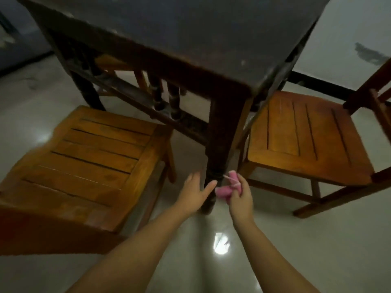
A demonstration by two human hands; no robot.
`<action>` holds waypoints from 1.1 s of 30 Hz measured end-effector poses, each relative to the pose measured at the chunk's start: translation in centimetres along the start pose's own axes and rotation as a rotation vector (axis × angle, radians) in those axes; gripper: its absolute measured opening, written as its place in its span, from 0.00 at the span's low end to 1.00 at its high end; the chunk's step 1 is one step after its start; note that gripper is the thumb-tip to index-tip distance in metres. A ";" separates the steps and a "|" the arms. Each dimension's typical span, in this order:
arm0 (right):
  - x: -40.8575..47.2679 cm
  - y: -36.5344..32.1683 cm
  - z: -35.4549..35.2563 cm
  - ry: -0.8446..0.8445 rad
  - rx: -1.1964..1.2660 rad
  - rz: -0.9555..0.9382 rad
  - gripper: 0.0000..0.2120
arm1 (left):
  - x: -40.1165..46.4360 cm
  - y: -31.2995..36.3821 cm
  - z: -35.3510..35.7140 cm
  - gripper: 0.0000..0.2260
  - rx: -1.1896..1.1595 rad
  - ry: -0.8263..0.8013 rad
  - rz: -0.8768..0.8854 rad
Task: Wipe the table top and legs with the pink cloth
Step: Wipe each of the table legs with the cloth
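A dark wooden table (190, 30) fills the top of the view, its near corner pointing at me. Its near leg (222, 132) runs down to the floor. My right hand (240, 197) grips the bunched pink cloth (225, 190) low down, just right of that leg and against its lower part. My left hand (195, 192) is on the leg's left side with fingers straight, the thumb reaching across the front of the leg toward the cloth. The foot of the leg is partly hidden by both hands.
An orange slatted wooden chair (88, 166) stands close on the left, and a second one (306, 136) on the right, both hemming in the leg. A carved stretcher (148, 102) runs between the table legs. Glossy pale floor (296, 250) lies below my arms.
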State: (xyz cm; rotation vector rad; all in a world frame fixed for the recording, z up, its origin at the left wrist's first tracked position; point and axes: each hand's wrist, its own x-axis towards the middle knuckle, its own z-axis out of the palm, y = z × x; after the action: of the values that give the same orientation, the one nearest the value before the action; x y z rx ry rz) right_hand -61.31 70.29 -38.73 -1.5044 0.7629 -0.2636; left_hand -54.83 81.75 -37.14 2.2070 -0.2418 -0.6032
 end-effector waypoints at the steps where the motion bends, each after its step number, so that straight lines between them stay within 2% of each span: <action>1: 1.0 1.7 0.9 0.034 0.007 -0.060 0.17 | 1.3 -0.5 0.9 0.32 -0.084 0.021 0.048; 4: 2.9 7.0 3.8 0.115 -0.007 -0.322 0.23 | 4.2 -0.8 2.7 0.20 -0.340 0.028 0.208; 7: 4.4 12.9 6.0 0.142 -0.022 -0.448 0.28 | 6.6 -1.7 4.2 0.20 -0.463 0.024 0.362; 9: 5.7 17.1 6.5 0.137 -0.018 -0.384 0.27 | 7.8 -2.5 4.6 0.21 -0.501 0.021 0.433; 12: 7.3 21.8 6.3 0.070 -0.002 -0.147 0.28 | 8.3 -2.7 4.4 0.20 -0.468 0.021 0.492; 14: 7.8 22.4 6.2 0.043 0.041 0.019 0.25 | 8.4 -2.6 4.3 0.20 -0.458 0.014 0.509; 16: 7.8 20.5 6.3 0.064 0.150 0.077 0.22 | 8.4 -2.6 4.3 0.20 -0.457 0.024 0.511; 18: 7.2 17.0 5.9 0.119 0.207 -0.059 0.21 | 8.6 -2.6 4.4 0.21 -0.465 0.033 0.519; 21: 6.4 14.1 5.8 0.157 0.200 -0.407 0.22 | 9.0 -2.6 4.6 0.22 -0.466 0.048 0.549; 23: 6.5 15.5 6.5 0.189 0.125 -0.555 0.25 | 9.2 -2.7 4.7 0.22 -0.469 0.055 0.568; 24: 6.7 17.2 7.1 0.213 0.064 -0.571 0.26 | 9.3 -2.7 4.7 0.22 -0.473 0.052 0.572; 26: 7.3 22.2 7.7 0.223 -0.057 -0.485 0.29 | 9.3 -2.9 4.8 0.22 -0.481 0.048 0.578; 29: 7.6 28.9 6.4 0.041 -0.158 -0.130 0.25 | 9.4 -3.1 4.8 0.22 -0.498 0.046 0.579; 31: 7.9 30.3 5.9 -0.051 -0.134 0.083 0.21 | 9.4 -3.2 4.9 0.22 -0.497 0.046 0.581; 33: 8.7 28.2 6.7 0.004 -0.055 0.099 0.21 | 9.5 -3.1 4.9 0.21 -0.493 0.045 0.595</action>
State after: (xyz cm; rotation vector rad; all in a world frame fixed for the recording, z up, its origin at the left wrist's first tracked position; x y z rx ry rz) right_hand -59.06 72.96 -68.82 -1.5128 0.8513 -0.1725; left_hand -49.07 77.07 -45.46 1.5614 -0.6256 -0.2418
